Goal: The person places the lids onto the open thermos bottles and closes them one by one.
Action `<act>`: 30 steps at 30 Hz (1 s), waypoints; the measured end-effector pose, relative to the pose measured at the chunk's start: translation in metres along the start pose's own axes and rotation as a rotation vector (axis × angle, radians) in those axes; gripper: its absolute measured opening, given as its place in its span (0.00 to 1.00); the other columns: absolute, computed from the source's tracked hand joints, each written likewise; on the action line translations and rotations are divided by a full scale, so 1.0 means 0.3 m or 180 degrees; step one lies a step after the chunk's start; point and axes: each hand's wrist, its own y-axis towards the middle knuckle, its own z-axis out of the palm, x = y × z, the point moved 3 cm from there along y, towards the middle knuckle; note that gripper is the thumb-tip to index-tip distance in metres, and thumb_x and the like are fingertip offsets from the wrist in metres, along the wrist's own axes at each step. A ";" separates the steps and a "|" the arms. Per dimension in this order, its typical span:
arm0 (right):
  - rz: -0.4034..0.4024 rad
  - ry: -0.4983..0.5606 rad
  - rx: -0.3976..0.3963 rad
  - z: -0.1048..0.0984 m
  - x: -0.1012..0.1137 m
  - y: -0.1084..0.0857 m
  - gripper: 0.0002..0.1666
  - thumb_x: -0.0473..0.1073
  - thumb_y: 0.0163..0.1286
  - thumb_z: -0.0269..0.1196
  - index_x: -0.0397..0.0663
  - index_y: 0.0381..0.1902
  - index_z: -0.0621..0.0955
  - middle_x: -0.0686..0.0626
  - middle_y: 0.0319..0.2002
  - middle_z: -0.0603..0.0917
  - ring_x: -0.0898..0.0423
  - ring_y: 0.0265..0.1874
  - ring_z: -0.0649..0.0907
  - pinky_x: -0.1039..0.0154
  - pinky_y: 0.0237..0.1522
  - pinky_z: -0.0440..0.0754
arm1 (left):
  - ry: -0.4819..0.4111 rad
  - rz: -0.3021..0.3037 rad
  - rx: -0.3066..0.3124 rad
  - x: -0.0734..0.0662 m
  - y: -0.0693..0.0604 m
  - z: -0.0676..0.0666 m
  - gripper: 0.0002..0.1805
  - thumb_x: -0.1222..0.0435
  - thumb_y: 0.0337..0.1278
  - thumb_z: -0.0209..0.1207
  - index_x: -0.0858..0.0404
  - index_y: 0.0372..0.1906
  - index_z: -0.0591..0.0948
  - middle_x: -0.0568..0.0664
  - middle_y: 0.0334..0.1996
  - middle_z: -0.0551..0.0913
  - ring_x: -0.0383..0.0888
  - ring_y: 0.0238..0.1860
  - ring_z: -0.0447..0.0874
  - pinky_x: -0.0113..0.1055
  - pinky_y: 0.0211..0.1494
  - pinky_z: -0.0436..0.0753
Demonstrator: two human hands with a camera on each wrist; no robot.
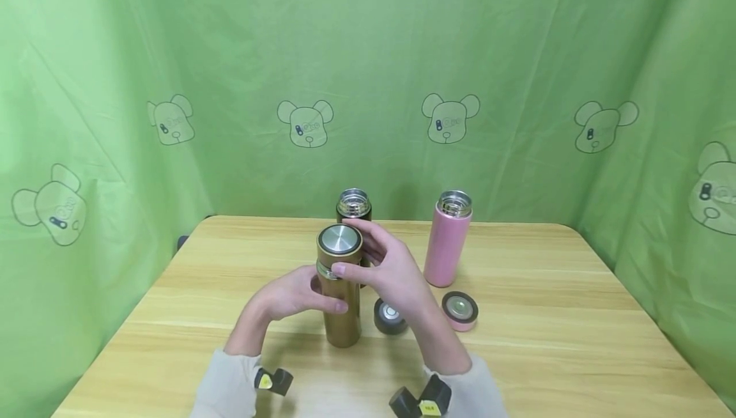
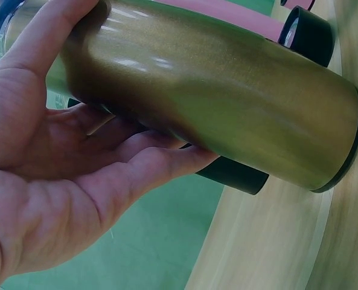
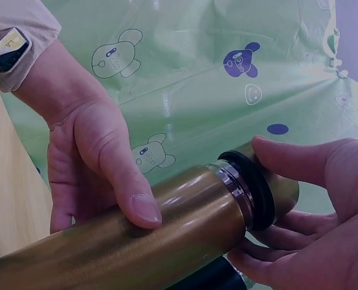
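Note:
My left hand [image 1: 296,293] grips the body of a gold thermos flask [image 1: 342,325], thumb across its near side. With fingers and thumb my right hand [image 1: 397,274] holds the gold lid [image 1: 339,240], whose top is brushed steel. In the right wrist view the lid [image 3: 284,193] is at the flask's mouth, and a black ring and a band of steel neck [image 3: 230,181] show between lid and body. The flask stands roughly upright; whether its base touches the table I cannot tell. Behind it is a dark flask [image 1: 353,204] without a lid, partly hidden.
A pink flask [image 1: 445,245] stands uncapped at the back right of the wooden table [image 1: 546,316]. Nearer lie a pink lid [image 1: 460,311] and a dark lid [image 1: 389,317], both with their undersides up. Green cloth [image 1: 368,41] with bear outlines surrounds the table's back and sides.

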 end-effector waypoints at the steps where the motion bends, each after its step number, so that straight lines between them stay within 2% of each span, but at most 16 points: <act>1: 0.0005 0.0002 0.0008 0.000 0.000 0.000 0.43 0.44 0.59 0.76 0.64 0.71 0.72 0.53 0.66 0.79 0.49 0.68 0.77 0.47 0.71 0.72 | 0.0013 -0.0005 -0.0006 0.001 0.000 -0.001 0.38 0.54 0.53 0.73 0.52 0.70 0.72 0.46 0.64 0.79 0.47 0.65 0.77 0.51 0.70 0.73; 5: 0.0007 -0.0018 -0.0003 0.002 0.003 0.000 0.43 0.44 0.58 0.76 0.67 0.70 0.73 0.53 0.66 0.79 0.49 0.68 0.76 0.47 0.71 0.72 | 0.0040 -0.0014 -0.0015 0.002 -0.001 -0.002 0.38 0.53 0.53 0.73 0.52 0.69 0.72 0.46 0.64 0.80 0.47 0.65 0.77 0.51 0.70 0.73; 11: -0.0096 -0.0124 -0.0090 0.013 0.010 -0.002 0.43 0.45 0.57 0.77 0.62 0.69 0.73 0.53 0.64 0.80 0.49 0.68 0.77 0.47 0.72 0.71 | 0.0059 -0.0008 -0.0011 -0.001 -0.002 0.000 0.38 0.53 0.53 0.73 0.51 0.69 0.72 0.46 0.63 0.80 0.46 0.65 0.77 0.51 0.70 0.74; 22: 0.0046 -0.0076 -0.0105 0.012 0.004 -0.005 0.41 0.46 0.55 0.78 0.69 0.66 0.75 0.57 0.63 0.81 0.52 0.67 0.77 0.48 0.72 0.71 | 0.0081 -0.0014 0.0000 -0.002 0.000 0.001 0.38 0.53 0.53 0.73 0.53 0.69 0.72 0.47 0.62 0.81 0.46 0.64 0.78 0.50 0.70 0.74; 30: -0.0001 -0.0081 -0.0063 0.013 0.010 -0.006 0.41 0.46 0.57 0.78 0.69 0.68 0.74 0.55 0.63 0.81 0.52 0.67 0.78 0.49 0.71 0.72 | 0.0057 0.0017 -0.0004 -0.001 -0.001 0.000 0.39 0.53 0.53 0.73 0.52 0.70 0.72 0.47 0.64 0.80 0.47 0.65 0.77 0.50 0.70 0.74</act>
